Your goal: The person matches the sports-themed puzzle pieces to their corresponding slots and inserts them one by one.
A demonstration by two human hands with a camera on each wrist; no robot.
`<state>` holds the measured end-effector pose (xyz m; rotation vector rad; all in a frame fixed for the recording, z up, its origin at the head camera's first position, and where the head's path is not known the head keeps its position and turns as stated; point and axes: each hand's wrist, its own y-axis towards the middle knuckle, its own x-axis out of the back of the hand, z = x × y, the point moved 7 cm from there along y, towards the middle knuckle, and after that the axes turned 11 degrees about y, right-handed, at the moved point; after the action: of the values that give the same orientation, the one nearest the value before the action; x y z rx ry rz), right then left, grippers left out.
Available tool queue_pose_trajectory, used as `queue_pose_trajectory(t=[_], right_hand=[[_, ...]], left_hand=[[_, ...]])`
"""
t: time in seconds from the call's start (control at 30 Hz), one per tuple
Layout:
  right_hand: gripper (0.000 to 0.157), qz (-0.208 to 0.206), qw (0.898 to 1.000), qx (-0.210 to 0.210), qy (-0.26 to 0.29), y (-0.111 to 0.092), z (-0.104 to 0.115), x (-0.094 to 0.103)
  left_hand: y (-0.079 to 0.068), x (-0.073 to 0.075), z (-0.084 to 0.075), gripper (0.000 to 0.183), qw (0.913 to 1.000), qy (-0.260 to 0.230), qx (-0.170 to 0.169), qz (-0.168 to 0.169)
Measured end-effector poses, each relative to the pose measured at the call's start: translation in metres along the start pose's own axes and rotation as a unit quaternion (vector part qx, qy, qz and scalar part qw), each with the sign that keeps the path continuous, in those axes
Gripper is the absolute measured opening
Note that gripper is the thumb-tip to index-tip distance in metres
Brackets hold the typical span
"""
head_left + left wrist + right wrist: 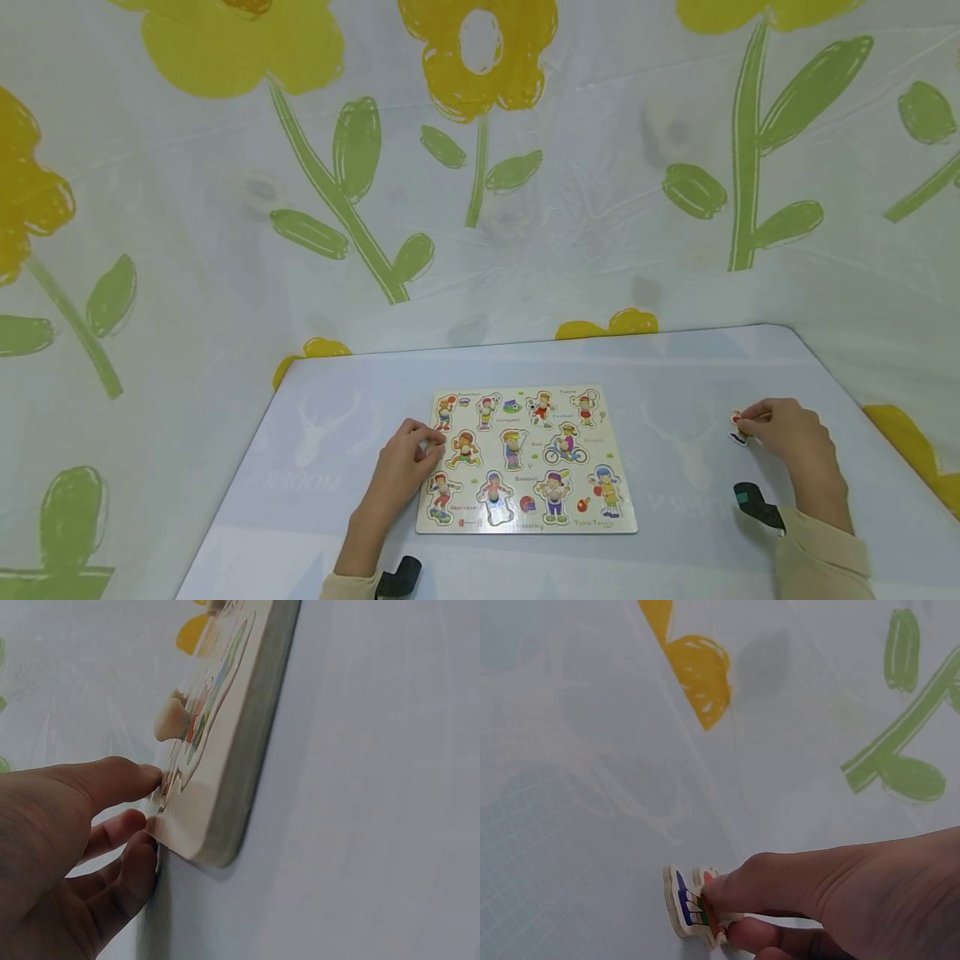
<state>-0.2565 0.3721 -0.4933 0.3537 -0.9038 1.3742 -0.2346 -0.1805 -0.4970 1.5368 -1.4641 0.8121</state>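
A wooden peg puzzle board (472,527) printed with sports figures lies flat on the table. My left hand (406,461) is at its left edge. In the left wrist view the thumb (142,778) lies on the board's face side, with the other fingers curled against its edge; a round wooden knob (171,720) stands up from a piece close by. Off to the right of the board, my right hand (795,433) pinches a small figure-shaped puzzle piece (690,907) between thumb and fingers. The piece's upper part is partly hidden by the fingertips.
The white table (315,500) has faint deer-head prints. Behind it and at the sides hangs a pale cloth (585,208) with yellow flowers and green leaves. Black wrist devices (757,504) sit near both cuffs.
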Motion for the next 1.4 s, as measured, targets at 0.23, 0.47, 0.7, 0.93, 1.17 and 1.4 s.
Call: queue_pose_trajectory(t=[0.23, 0.47, 0.7, 0.93, 1.17, 1.4], right_hand=[[0.036, 0.001, 1.000, -0.010, 0.002, -0.001, 0.002, -0.001], [0.035, 0.001, 1.000, -0.009, 0.007, -0.002, 0.004, -0.003], [0.035, 0.004, 1.000, -0.011, 0.010, -0.001, 0.003, -0.005], [0.034, 0.027, 0.999, 0.025, -0.006, 0.000, 0.013, -0.011], [0.022, 0.083, 0.987, 0.126, -0.046, -0.003, 0.053, -0.038], [0.012, 0.128, 0.971, 0.196, -0.049, -0.025, 0.101, -0.070]], left_hand=[[0.001, -0.002, 0.001, 0.009, 1.0000, 0.001, 0.001, -0.002], [0.001, -0.002, 0.000, 0.010, 1.0000, -0.002, -0.001, -0.007], [0.001, -0.002, 0.001, 0.009, 0.9999, -0.001, -0.005, -0.013], [0.001, -0.003, 0.002, 0.009, 1.0000, 0.000, -0.001, -0.008], [0.001, -0.003, 0.002, 0.009, 1.0000, 0.000, 0.008, 0.000], [0.002, -0.003, 0.002, 0.010, 1.0000, 0.000, 0.006, -0.002]])
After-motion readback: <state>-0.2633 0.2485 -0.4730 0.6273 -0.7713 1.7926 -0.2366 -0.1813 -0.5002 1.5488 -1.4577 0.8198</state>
